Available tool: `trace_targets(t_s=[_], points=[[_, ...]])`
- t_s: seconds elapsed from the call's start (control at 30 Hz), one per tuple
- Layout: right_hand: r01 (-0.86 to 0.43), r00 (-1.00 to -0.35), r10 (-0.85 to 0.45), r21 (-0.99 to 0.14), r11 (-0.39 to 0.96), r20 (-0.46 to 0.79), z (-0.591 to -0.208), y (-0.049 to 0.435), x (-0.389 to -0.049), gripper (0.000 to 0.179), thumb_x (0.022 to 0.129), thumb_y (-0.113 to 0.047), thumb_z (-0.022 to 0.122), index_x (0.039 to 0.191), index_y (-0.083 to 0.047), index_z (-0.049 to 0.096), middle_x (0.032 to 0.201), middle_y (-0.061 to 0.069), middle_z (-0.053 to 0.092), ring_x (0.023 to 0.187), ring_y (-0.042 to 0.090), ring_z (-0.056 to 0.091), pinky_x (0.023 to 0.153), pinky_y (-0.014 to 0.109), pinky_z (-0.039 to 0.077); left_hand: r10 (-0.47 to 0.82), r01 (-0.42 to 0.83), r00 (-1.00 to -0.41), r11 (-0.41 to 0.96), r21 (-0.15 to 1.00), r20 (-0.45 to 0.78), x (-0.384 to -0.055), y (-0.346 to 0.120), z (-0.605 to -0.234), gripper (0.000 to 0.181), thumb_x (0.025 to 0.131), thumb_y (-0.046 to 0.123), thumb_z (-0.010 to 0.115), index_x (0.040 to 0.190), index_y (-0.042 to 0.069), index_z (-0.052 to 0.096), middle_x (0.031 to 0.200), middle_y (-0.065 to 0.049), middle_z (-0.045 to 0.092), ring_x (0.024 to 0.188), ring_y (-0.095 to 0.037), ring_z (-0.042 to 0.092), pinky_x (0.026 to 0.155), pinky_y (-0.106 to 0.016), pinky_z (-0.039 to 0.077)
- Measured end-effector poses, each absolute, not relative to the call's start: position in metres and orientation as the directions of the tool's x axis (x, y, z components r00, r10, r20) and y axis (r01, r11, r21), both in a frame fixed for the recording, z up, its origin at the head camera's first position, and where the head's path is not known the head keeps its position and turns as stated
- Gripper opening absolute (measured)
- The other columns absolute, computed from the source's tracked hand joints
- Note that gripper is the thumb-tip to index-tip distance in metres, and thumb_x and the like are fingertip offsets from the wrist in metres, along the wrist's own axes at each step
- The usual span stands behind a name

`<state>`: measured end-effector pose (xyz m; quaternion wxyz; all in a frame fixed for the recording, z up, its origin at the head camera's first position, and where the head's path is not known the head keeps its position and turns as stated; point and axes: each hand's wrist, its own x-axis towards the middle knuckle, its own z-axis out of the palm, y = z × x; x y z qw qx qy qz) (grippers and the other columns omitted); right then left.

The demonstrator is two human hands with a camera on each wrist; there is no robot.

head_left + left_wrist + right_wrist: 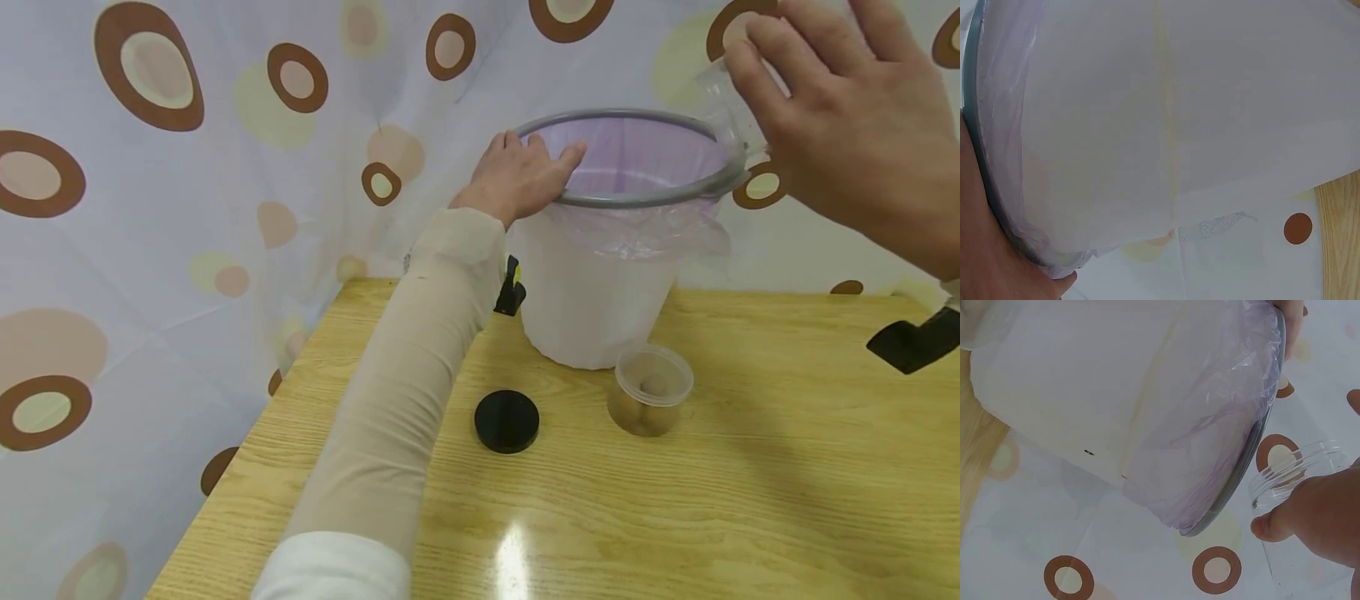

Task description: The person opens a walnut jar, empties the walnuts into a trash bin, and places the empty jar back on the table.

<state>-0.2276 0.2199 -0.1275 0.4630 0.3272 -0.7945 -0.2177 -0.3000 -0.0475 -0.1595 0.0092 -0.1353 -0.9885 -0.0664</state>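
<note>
My left hand (521,179) holds the grey rim of a white trash bin (596,292), its thumb spread over the opening. A thin, pale purple bag lines the bin and hangs over the rim. Beyond the bin's right side, my right hand (847,117) grips a clear jar (738,104), raised and tilted by the rim. Screw threads ring the jar's mouth in the right wrist view, and a few dark specks cling there. A round black lid (507,422) lies flat on the table, left of a clear plastic tub (652,392) with something brown inside.
The light wooden table (600,517) has its left edge near a patterned cloth (225,208), which also hangs behind the bin. Black straps show at both wrists.
</note>
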Motion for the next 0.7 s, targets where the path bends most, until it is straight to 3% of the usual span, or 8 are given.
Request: trace_targets(t_s=[0.1, 0.17, 0.33, 0.5, 0.7], points=[[-0.353, -0.38, -0.681, 0.582, 0.732, 0.626, -0.129, 0.222, -0.224, 0.081, 0.074, 0.009, 0.064, 0.147, 0.004, 0.03, 0.142, 0.026, 0.042, 0.138, 0.042, 0.03, 0.124, 0.046, 0.014, 0.267, 0.269, -0.963, 0.954, 0.128, 0.037, -0.3, -0.048, -0.159, 0.085, 0.099, 0.066, 0.006, 0.159, 0.007, 0.017, 0.166, -0.012, 0.014, 0.155, -0.026, 0.006, 0.125, -0.033, 0.006], [-0.366, -0.394, -0.642, 0.529, 0.766, 0.658, -0.131, 0.223, -0.222, 0.088, 0.068, 0.006, 0.07, 0.147, 0.004, 0.031, 0.143, 0.026, 0.043, 0.136, 0.043, 0.032, 0.124, 0.047, 0.015, 0.269, 0.272, -0.962, 0.953, 0.132, 0.037, -0.3, -0.048, -0.159, 0.084, 0.099, 0.066, 0.006, 0.159, 0.007, 0.018, 0.166, -0.012, 0.014, 0.155, -0.026, 0.006, 0.125, -0.033, 0.006], [-0.395, -0.382, -0.545, 0.401, 0.827, 0.746, -0.14, 0.225, -0.219, 0.077, 0.07, 0.0, 0.069, 0.141, 0.007, 0.039, 0.137, 0.029, 0.047, 0.133, 0.046, 0.037, 0.118, 0.052, 0.022, 0.276, 0.278, -0.961, 0.952, 0.131, 0.039, -0.301, -0.047, -0.158, 0.084, 0.1, 0.065, 0.006, 0.159, 0.007, 0.016, 0.166, -0.012, 0.013, 0.155, -0.026, 0.005, 0.125, -0.033, 0.004], [-0.419, -0.43, -0.455, 0.273, 0.866, 0.78, -0.145, 0.228, -0.213, 0.087, 0.06, 0.001, 0.078, 0.137, 0.009, 0.04, 0.132, 0.034, 0.048, 0.128, 0.052, 0.04, 0.115, 0.056, 0.024, 0.271, 0.275, -0.961, 0.953, 0.123, 0.045, -0.301, -0.047, -0.157, 0.084, 0.1, 0.065, 0.006, 0.159, 0.006, 0.015, 0.166, -0.013, 0.012, 0.155, -0.027, 0.004, 0.126, -0.033, 0.003], [-0.434, -0.458, -0.391, 0.183, 0.882, 0.799, -0.151, 0.231, -0.205, 0.091, 0.057, -0.001, 0.084, 0.136, 0.011, 0.041, 0.127, 0.038, 0.048, 0.12, 0.058, 0.042, 0.108, 0.061, 0.029, 0.276, 0.278, -0.961, 0.952, 0.129, 0.036, -0.301, -0.048, -0.158, 0.083, 0.1, 0.064, 0.006, 0.159, 0.007, 0.016, 0.166, -0.012, 0.013, 0.155, -0.027, 0.005, 0.126, -0.033, 0.004]])
